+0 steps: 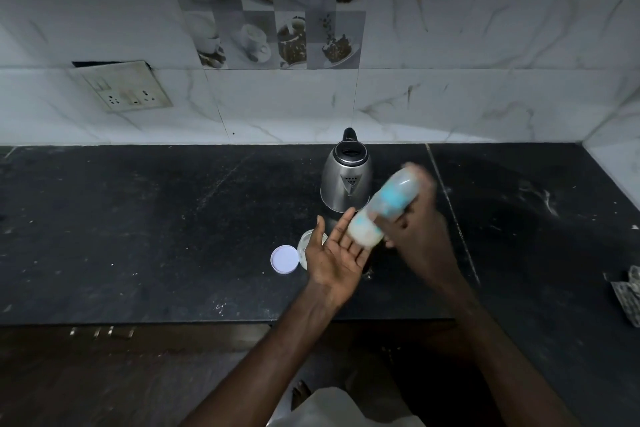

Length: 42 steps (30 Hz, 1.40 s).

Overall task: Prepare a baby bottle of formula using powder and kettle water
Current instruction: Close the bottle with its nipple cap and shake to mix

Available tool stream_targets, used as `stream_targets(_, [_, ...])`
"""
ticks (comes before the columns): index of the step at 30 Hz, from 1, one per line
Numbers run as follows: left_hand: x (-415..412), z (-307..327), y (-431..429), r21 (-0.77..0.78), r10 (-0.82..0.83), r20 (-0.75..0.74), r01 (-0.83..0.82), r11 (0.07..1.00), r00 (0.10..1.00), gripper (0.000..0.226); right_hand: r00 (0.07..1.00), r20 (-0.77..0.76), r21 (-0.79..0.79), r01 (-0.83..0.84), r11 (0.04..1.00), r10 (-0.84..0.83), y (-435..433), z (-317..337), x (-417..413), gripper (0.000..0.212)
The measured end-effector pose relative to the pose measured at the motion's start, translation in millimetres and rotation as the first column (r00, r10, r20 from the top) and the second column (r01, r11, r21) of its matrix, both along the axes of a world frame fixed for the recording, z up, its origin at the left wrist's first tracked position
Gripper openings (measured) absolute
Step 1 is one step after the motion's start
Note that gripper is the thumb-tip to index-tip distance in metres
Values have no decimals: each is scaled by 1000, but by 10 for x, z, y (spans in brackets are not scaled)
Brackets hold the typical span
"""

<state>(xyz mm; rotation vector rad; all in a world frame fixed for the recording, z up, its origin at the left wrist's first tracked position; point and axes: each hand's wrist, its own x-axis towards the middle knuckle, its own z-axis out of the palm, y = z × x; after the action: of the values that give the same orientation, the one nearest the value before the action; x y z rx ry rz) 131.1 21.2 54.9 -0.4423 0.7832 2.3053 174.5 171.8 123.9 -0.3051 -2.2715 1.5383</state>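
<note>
Here we note the black worktop carrying a steel kettle, our landmark. In front of the kettle and above the worktop, the right hand is wrapped around the baby bottle. The bottle lies tilted, its long axis running from near the kettle down toward the left hand, which is released, palm up, touching the bottle's milky lower end. Blur suggests shaking. Front-left of the kettle sit an open powder jar and its lid.
</note>
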Motion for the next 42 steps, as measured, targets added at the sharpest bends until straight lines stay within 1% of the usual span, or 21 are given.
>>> stream_targets(2, [-36,-36,6,-46,-4,-8,4,999,1000,64,948,-136,-195,258,946,-286,66,46,-7,91])
stream_targets(3, [-44,-48,10,-53,-2,-2,2,999,1000,64,927,-135,-202,320,926,-350,9,20,7,93])
stream_targets(4, [-43,-44,16,-54,5,18,-4,999,1000,64,947,-83,-131,299,945,-311,-80,-26,31,95])
stream_targets(6, [-42,-56,23,-42,21,50,-19,999,999,66,996,71,44,49,998,-52,-235,-197,126,99])
stream_targets(7, [-46,-60,22,-33,25,53,-24,999,998,66,996,85,78,-8,997,2,-250,-248,177,99])
stream_targets(8, [-57,-57,21,-34,28,47,-27,999,999,67,998,42,69,34,997,-37,-216,-272,189,98])
stream_targets(10, [-65,-54,6,-64,23,23,-22,998,999,66,962,-71,-139,254,957,-265,-164,-232,165,97])
stream_targets(11, [-58,-42,12,-62,25,29,-23,998,999,66,947,-85,-192,290,937,-310,-183,-227,168,96])
stream_targets(12, [-55,-25,23,-51,31,48,-29,998,998,65,959,-65,-183,260,948,-275,-251,-227,179,95])
stream_targets(14, [-34,-14,37,-24,30,76,-28,999,997,64,998,44,-30,40,999,-39,-386,-329,213,100])
stream_targets(16, [-6,-52,14,6,31,85,-31,999,996,64,994,86,-9,-66,998,66,-395,-396,239,101])
stream_targets(24, [27,-31,-17,84,-27,10,26,996,1000,64,964,114,-203,-214,955,240,-173,-477,193,92])
stream_targets(29, [47,-35,-3,50,-61,-3,61,997,998,66,972,110,-183,-185,965,207,-164,-361,71,81])
stream_targets(31, [39,-91,-12,-8,-48,4,48,999,999,64,994,-7,-205,-107,973,108,-17,-159,-16,79])
stream_targets(32, [28,-109,-35,-42,-43,4,43,998,999,62,996,-92,-245,-4,969,-19,78,-44,-65,77])
stream_targets(34, [-1,-107,-78,-81,-44,-12,43,996,999,61,927,-225,-348,212,913,-300,206,97,-123,74])
stream_targets(35, [-12,-95,-82,-86,-42,-15,41,995,999,62,899,-224,-337,292,895,-377,191,90,-127,73])
stream_targets(36, [-17,-83,-81,-90,-33,-4,32,995,999,63,915,-178,-282,305,910,-362,109,58,-121,73])
stream_targets(39, [-26,-90,-73,-71,-5,31,7,997,1000,64,999,39,-31,26,999,-25,-142,-162,15,80])
stream_targets(40, [-30,-104,-84,-69,-1,32,3,998,999,64,999,20,-21,47,999,-47,-123,-191,46,81])
stream_targets(42, [-37,-126,-134,-78,6,29,-3,997,1000,63,948,-103,-206,275,939,-301,-1,-141,38,80])
